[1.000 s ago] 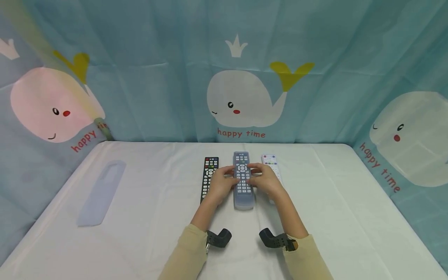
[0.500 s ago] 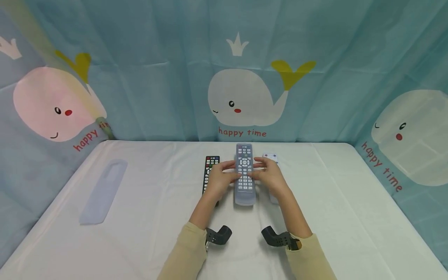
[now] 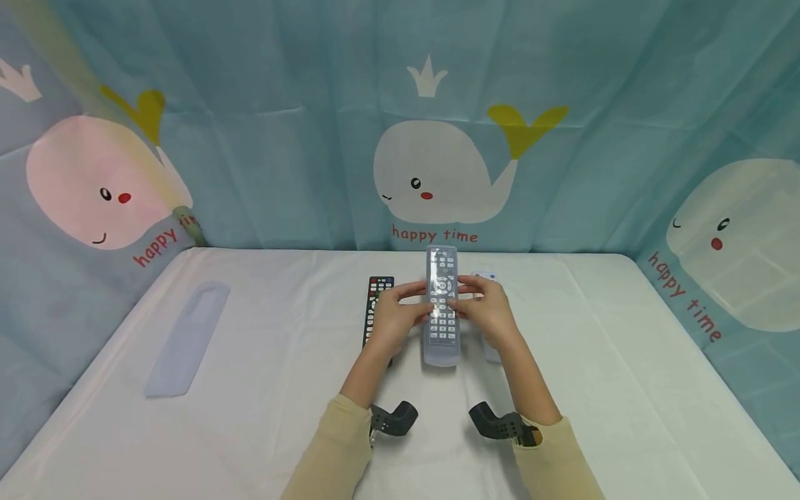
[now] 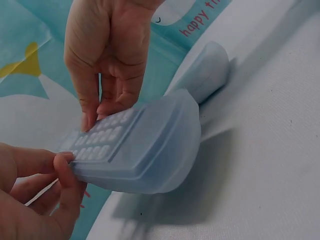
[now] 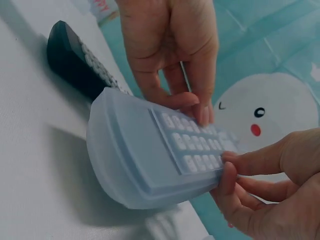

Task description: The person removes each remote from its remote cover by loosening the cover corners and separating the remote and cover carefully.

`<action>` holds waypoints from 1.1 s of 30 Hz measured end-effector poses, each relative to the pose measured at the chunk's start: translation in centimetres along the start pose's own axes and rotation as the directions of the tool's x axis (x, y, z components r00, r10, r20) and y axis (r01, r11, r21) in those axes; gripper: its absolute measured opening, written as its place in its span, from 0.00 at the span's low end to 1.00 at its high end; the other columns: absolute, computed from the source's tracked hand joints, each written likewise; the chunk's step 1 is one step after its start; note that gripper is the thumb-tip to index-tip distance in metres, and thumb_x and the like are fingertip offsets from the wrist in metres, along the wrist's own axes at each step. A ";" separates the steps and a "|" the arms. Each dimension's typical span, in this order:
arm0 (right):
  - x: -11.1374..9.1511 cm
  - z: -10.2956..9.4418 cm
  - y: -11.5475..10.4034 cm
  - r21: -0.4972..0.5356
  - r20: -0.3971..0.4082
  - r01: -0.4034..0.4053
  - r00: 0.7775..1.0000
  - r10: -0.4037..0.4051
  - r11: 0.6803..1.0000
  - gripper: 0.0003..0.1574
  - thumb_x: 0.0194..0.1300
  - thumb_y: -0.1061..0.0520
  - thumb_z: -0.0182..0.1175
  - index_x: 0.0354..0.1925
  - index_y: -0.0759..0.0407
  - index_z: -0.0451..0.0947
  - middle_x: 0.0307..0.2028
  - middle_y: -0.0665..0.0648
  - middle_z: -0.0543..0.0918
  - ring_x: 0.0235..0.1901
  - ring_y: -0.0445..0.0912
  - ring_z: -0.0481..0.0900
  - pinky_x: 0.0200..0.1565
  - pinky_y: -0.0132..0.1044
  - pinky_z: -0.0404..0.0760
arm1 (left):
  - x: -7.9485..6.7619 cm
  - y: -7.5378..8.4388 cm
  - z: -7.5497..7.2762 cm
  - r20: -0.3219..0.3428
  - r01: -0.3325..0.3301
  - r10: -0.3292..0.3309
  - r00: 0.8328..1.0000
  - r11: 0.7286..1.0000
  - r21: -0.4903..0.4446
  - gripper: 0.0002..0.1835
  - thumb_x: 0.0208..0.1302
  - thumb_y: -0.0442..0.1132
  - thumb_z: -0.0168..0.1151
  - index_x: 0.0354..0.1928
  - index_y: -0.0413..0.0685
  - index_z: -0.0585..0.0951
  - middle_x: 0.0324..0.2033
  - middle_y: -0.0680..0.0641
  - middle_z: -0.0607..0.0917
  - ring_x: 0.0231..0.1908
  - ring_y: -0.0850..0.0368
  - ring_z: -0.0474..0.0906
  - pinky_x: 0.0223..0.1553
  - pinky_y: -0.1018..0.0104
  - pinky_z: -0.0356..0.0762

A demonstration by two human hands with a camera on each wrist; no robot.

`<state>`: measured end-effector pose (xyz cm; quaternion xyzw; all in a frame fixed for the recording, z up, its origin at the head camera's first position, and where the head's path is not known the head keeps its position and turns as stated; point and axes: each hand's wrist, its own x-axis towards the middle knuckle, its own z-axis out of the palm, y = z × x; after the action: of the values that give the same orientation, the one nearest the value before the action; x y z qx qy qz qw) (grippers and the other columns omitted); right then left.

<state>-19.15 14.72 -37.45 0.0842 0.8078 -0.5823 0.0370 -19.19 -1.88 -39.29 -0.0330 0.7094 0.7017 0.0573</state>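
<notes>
A grey-blue remote control (image 3: 443,326) in a translucent sleeve is lifted off the table, its shadow falling below it in both wrist views. My left hand (image 3: 392,321) pinches its left edge between thumb and fingers. On the opposite edge, my right hand (image 3: 490,312) pinches it the same way. The sleeve's rounded end (image 4: 167,145) faces the left wrist camera. Under my left hand lies a black remote control (image 3: 380,283), partly covered. A white remote control (image 3: 492,353), which looks sleeved at its near end, lies mostly hidden beneath my right hand.
A flat translucent sleeve (image 3: 187,340) lies at the left of the white-covered table (image 3: 269,430). A teal curtain (image 3: 281,173) printed with whales hangs behind the table and along both sides.
Both hands have raised the sleeved grey-blue remote control from between the other two and shifted it slightly right. The head view has drifted a little. The flat sleeve stays put.
</notes>
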 end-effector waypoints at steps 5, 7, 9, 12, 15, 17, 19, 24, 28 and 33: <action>-0.1 0.0 -0.3 0.049 -0.005 -0.014 1.000 0.014 0.999 0.35 0.71 0.70 0.64 0.73 0.68 0.70 0.64 0.69 0.76 0.53 0.55 0.82 0.48 0.34 0.89 | -0.2 0.2 0.0 -0.010 -0.001 0.001 1.000 0.999 -0.043 0.23 0.67 0.23 0.68 0.64 0.38 0.83 0.57 0.34 0.84 0.42 0.52 0.88 0.42 0.68 0.89; -0.2 0.1 -0.5 0.055 -0.016 -0.011 1.000 0.012 0.998 0.34 0.71 0.70 0.64 0.72 0.68 0.71 0.63 0.70 0.76 0.52 0.55 0.82 0.46 0.33 0.89 | -0.2 0.3 0.0 -0.011 0.002 -0.003 1.000 0.999 -0.053 0.23 0.67 0.23 0.67 0.64 0.38 0.83 0.55 0.33 0.84 0.42 0.50 0.89 0.42 0.67 0.89; -0.3 0.0 -0.6 0.059 -0.024 -0.006 1.000 0.007 0.998 0.33 0.71 0.70 0.64 0.72 0.69 0.72 0.63 0.70 0.77 0.51 0.55 0.83 0.46 0.32 0.89 | -0.2 0.2 0.0 -0.010 0.000 -0.001 1.000 0.998 -0.062 0.23 0.68 0.23 0.66 0.65 0.37 0.82 0.54 0.33 0.84 0.42 0.50 0.89 0.42 0.67 0.89; -0.4 0.0 -0.8 0.069 -0.035 0.007 0.999 -0.004 0.998 0.31 0.71 0.70 0.64 0.70 0.71 0.73 0.62 0.71 0.78 0.52 0.55 0.84 0.46 0.31 0.88 | -0.1 0.2 0.0 -0.011 -0.005 0.004 1.000 0.997 -0.079 0.23 0.68 0.23 0.66 0.65 0.37 0.82 0.53 0.34 0.84 0.41 0.51 0.89 0.42 0.67 0.90; -0.4 -0.1 -0.8 0.081 -0.047 0.028 0.999 -0.024 0.996 0.29 0.72 0.70 0.63 0.69 0.73 0.73 0.61 0.72 0.79 0.50 0.53 0.84 0.46 0.30 0.88 | -0.1 0.2 0.1 -0.002 -0.013 0.012 1.000 0.995 -0.102 0.23 0.68 0.23 0.66 0.65 0.35 0.82 0.51 0.34 0.83 0.39 0.54 0.88 0.42 0.66 0.90; -0.3 -0.1 -0.7 0.087 -0.056 0.037 0.998 -0.032 0.996 0.28 0.72 0.70 0.64 0.68 0.73 0.74 0.59 0.73 0.80 0.48 0.50 0.84 0.45 0.29 0.88 | 0.0 0.2 0.2 0.004 -0.015 0.015 1.000 0.994 -0.109 0.23 0.68 0.23 0.66 0.65 0.33 0.81 0.51 0.35 0.82 0.38 0.56 0.87 0.42 0.67 0.90; -0.4 -0.1 -0.7 0.092 -0.063 0.046 0.997 -0.040 0.995 0.28 0.71 0.70 0.64 0.68 0.73 0.75 0.58 0.73 0.81 0.45 0.48 0.85 0.45 0.29 0.88 | -0.1 0.2 0.2 0.006 -0.016 0.017 1.000 0.994 -0.109 0.22 0.69 0.24 0.66 0.65 0.33 0.81 0.51 0.35 0.81 0.38 0.57 0.87 0.42 0.67 0.89; -0.5 -0.3 -0.9 0.092 -0.064 0.076 0.995 -0.070 0.993 0.28 0.71 0.70 0.65 0.67 0.71 0.77 0.54 0.71 0.82 0.40 0.43 0.85 0.45 0.31 0.89 | -0.2 0.5 0.1 0.007 -0.023 0.024 1.000 0.994 -0.105 0.21 0.72 0.26 0.64 0.65 0.33 0.81 0.52 0.35 0.80 0.40 0.56 0.86 0.42 0.67 0.89; -0.6 -0.4 -1.0 0.079 -0.059 0.082 0.995 -0.078 0.993 0.28 0.71 0.69 0.66 0.68 0.68 0.77 0.54 0.69 0.80 0.39 0.44 0.83 0.44 0.33 0.90 | -0.3 0.9 0.0 0.004 -0.028 0.029 1.000 0.993 -0.115 0.20 0.73 0.27 0.63 0.65 0.34 0.81 0.52 0.35 0.80 0.41 0.55 0.86 0.43 0.67 0.89; -0.7 -0.4 -1.2 0.098 -0.047 0.081 0.996 -0.077 0.992 0.30 0.73 0.69 0.64 0.71 0.63 0.74 0.55 0.68 0.77 0.39 0.45 0.81 0.42 0.32 0.90 | -0.4 1.3 0.0 -0.009 -0.041 0.040 0.999 0.988 -0.147 0.19 0.74 0.27 0.62 0.64 0.34 0.82 0.52 0.36 0.80 0.46 0.51 0.87 0.44 0.66 0.89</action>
<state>-18.62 14.67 -36.07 0.0663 0.7809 -0.6211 -0.0076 -18.94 -1.85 -37.94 -0.0249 0.6564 0.7530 0.0383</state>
